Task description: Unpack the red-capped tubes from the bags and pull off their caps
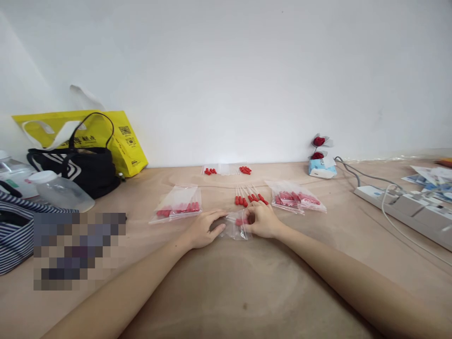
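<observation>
Right fingers (pixel 255 211) pinch the clear bag (pixel 234 231), which could slip since left fingers (pixel 214 216) stand parted at its edge.

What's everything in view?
Plastic bag: 1, clear, centre
Loose sticks: several, red-tipped, centre
Bag piles: 2, red-filled, flanking
Packets: count unclear, red, rear
Shopping bag: 1, yellow, left
Handbag: 1, black, left
Bottles: 2, translucent, left
Striped bag: 1, navy, left
Roses: 2, red, right
Tissue pack: 1, blue, right
Power strip: 1, white, right
Cables: several, grey/white, right
Papers: several, mixed, right
Table: 1, brown, beneath
Wall: 1, white, behind
Left hand, right hand: 2, bare, centre
</observation>
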### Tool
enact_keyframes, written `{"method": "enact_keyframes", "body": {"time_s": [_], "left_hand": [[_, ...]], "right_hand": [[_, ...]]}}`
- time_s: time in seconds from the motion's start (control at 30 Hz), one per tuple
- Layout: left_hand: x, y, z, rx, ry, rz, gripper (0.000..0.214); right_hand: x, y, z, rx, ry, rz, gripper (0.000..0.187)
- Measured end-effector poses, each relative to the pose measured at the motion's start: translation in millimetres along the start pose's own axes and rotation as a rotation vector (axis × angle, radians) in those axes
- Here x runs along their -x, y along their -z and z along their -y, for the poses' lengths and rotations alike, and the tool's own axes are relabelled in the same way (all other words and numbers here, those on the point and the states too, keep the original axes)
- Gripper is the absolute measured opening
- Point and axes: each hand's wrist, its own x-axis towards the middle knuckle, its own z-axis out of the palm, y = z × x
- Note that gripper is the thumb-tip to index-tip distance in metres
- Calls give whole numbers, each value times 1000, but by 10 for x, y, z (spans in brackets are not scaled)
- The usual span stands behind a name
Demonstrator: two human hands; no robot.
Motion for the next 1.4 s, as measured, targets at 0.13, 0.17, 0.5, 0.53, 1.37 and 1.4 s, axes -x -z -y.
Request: {"method": "enact_keyframes", "body": {"time_s": [0.13, 0.17, 0.5, 0.53, 1.37, 1.4], "left_hand": [[0, 18, -18, 18, 8, 3, 31], [0, 22, -23, 24, 8, 2, 31], [-5, 42, -56, 36, 10, 2, 30], [-3, 43, -56, 28, 12, 1, 30], [-96, 187, 65, 82, 489, 127, 28], [-101, 214, 70, 82, 494, 128, 23]], "right_hand": [[89, 164, -72, 6, 26, 46, 15], [118, 200, -99, 9, 29, 50, 13], [187, 396, -371, -777, -79, 150, 25], [162, 454, -404, -825, -92, 118, 28], [-352, 5, -366, 416, 318, -221, 23], [-343, 21, -366, 436, 317, -223, 22]]}}
